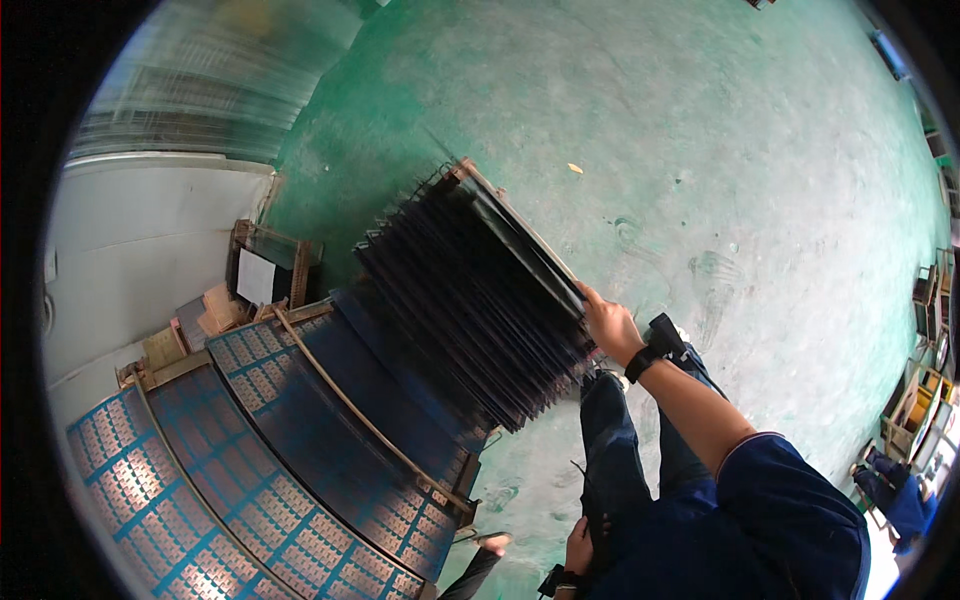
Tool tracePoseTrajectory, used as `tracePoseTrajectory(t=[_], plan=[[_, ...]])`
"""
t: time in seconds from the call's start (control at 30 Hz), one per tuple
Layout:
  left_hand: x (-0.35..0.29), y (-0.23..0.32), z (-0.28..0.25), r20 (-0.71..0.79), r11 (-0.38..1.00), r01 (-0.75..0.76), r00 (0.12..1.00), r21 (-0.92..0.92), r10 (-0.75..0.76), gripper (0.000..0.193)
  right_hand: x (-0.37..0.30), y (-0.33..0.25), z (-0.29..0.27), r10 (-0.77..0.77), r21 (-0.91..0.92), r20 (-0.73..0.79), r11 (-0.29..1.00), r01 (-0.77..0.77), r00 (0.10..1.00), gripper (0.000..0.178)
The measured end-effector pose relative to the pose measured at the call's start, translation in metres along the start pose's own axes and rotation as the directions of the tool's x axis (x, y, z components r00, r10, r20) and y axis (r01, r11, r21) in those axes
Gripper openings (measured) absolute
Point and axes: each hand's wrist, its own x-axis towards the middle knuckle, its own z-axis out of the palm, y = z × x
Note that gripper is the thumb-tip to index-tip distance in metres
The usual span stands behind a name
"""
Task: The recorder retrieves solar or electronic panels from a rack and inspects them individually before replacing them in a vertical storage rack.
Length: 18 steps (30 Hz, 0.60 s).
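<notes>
A rack of dark thin panels (pixel 470 300) stands slanted across the middle of the view, with many sheets packed closely on edge. My right hand (pixel 610 322) is closed around the near end of the light-coloured rail on the rack's right side. A black strap circles that wrist. Down beside my left thigh hangs my left hand (pixel 578 548), apart from the rack; its fingers are partly hidden, so their hold cannot be made out. The far end of the rack is smeared by motion.
Blue panels with copper-coloured patterns (pixel 300 510) lie at the lower left, with wooden bars (pixel 350 400) across them. Another person's hand (pixel 495 543) in a dark sleeve shows beside them. A white cabinet (pixel 150 240) stands left. Frames (pixel 915 405) line the far right of the green floor (pixel 700 130).
</notes>
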Motion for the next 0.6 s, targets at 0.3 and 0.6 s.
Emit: tracePoseTrajectory(t=[0.3, 0.6], plan=[[0.003, -0.005, -0.013, 0.012, 1.000, 0.025, 1.000, 0.010, -0.025, 0.027, 0.021, -0.008, 0.041, -0.114, -0.089, -0.039, 0.990, 0.110, 0.993, 0.046], [-0.001, 0.005, -0.018, -0.003, 0.975, 0.130, 0.991, -0.180, -0.133, 0.031, 0.022, 0.028, 0.076, -0.036, -0.096, 0.009, 0.995, 0.036, 0.999, 0.049]])
